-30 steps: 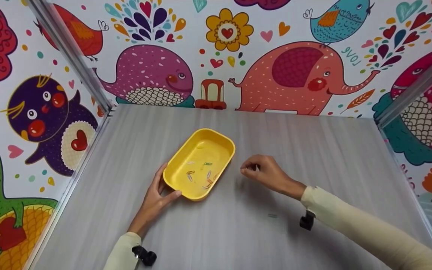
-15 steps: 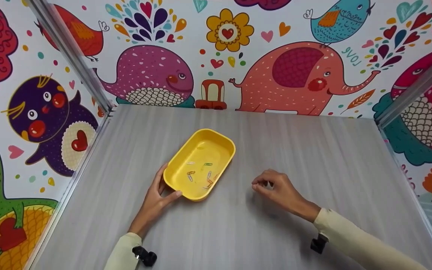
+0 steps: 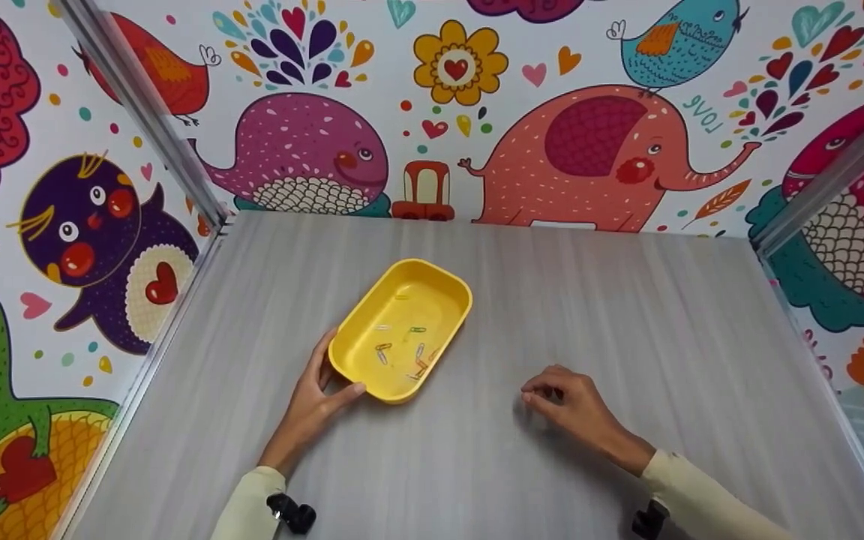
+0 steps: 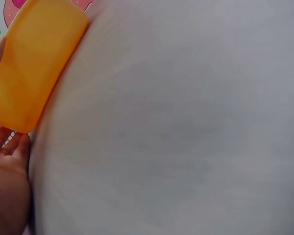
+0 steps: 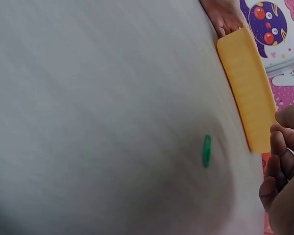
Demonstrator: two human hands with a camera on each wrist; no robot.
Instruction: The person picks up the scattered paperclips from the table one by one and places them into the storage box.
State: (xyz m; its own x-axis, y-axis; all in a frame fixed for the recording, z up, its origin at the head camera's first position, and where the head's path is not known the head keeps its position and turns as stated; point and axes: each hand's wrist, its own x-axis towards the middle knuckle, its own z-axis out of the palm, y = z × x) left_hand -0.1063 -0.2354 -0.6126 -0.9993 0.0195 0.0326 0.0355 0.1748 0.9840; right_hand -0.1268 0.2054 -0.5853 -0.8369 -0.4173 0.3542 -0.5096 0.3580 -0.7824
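Observation:
A yellow plastic tray (image 3: pixel 368 326) lies at a slant on the table, with several coloured paper clips in it, among them a green paper clip (image 3: pixel 418 330). My left hand (image 3: pixel 307 409) grips the tray's near left corner, thumb over the rim and fingers along the outer side. To the right of the tray, my right hand (image 3: pixel 580 409) hovers low over the table with loosely curled fingers; nothing shows between thumb and index finger. Below it, in the right wrist view, one loose green paper clip (image 5: pixel 207 151) lies on the table. In the head view the hand hides that clip.
A grey wood-grain table (image 3: pixel 612 300) fills the workspace. Printed walls with cartoon animals (image 3: pixel 312 150) close off the back and both sides, joined by metal corner posts (image 3: pixel 143 112). Black wrist cameras (image 3: pixel 291 514) sit on both sleeves.
My right hand has drawn away from beside the tray, towards me and slightly right, covering the loose clip in the head view. My left hand and the tray have stayed put.

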